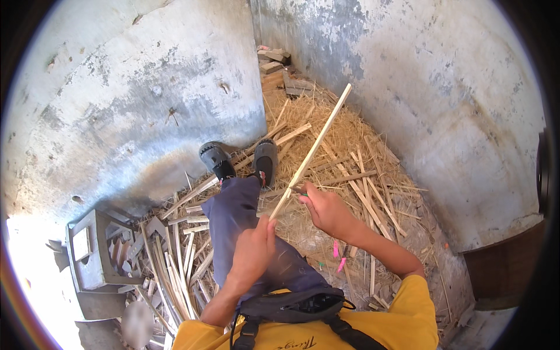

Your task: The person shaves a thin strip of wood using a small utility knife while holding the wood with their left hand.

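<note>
A long pale wooden strip (319, 140) slants up and away from my lap toward the far right. My left hand (255, 249) is closed round its near end, thumb lying along the wood. Farther up the strip, my right hand (326, 213) is closed on a small tool (299, 189), dark at the tip with a bit of green by the fingers. The tool meets the strip where a small raised sliver shows. My right fingers hide most of the tool, so its full shape cannot be made out.
Loose strips (175, 268) lie heaped at the left, beside a grey wooden stool (96, 251). Straw-like shavings (350, 134) and more sticks cover the floor ahead. Worn walls (146, 87) meet in the far corner, near some bricks (273, 58). Pink pieces (341, 263) lie right of my leg.
</note>
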A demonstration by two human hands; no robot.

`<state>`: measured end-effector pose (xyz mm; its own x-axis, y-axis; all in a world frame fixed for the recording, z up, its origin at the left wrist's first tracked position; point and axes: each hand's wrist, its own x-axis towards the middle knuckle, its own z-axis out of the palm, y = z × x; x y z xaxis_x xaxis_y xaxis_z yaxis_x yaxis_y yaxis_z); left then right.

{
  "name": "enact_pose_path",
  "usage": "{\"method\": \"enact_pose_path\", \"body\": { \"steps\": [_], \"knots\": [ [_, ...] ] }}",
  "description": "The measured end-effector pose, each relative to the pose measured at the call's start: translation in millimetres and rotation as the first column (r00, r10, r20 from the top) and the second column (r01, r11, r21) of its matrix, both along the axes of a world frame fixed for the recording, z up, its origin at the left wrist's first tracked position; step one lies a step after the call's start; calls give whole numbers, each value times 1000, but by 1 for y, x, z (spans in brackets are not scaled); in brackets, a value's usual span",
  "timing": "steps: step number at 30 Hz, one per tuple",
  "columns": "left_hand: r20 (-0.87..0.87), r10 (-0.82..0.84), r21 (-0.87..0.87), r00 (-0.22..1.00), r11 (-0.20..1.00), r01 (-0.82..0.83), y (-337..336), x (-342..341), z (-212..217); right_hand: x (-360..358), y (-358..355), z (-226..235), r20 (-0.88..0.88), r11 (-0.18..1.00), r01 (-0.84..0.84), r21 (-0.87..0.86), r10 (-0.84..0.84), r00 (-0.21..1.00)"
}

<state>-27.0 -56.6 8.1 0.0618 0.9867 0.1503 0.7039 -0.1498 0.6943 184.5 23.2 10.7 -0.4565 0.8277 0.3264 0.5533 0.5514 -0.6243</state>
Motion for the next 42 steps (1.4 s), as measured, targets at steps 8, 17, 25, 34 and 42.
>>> {"method": "enact_pose_path", "body": {
  "steps": [8, 17, 25, 34, 42],
  "knots": [
    [211, -86, -63, 974, 993, 101, 1, -5, 17, 1, -17, 12, 25, 993, 69, 98, -71, 997],
    [38, -20, 0, 999, 1000, 20, 0, 2, 5, -9, -25, 19, 225, 931, 179, 317, -258, 940],
    [-177, 27, 30, 984, 999, -22, 2, 9, -5, -12, -27, 30, 411, 973, 169, 159, -221, 885],
    [-239, 24, 22, 971, 1000, -19, 4, 6, -21, 9, 0, 25, 260, 983, 13, -182, 35, 965],
    [-8, -47, -44, 999, 998, 46, 7, 2, -15, 38, 19, 19, -499, 340, -442, -830, -99, 861]
  ]
}}
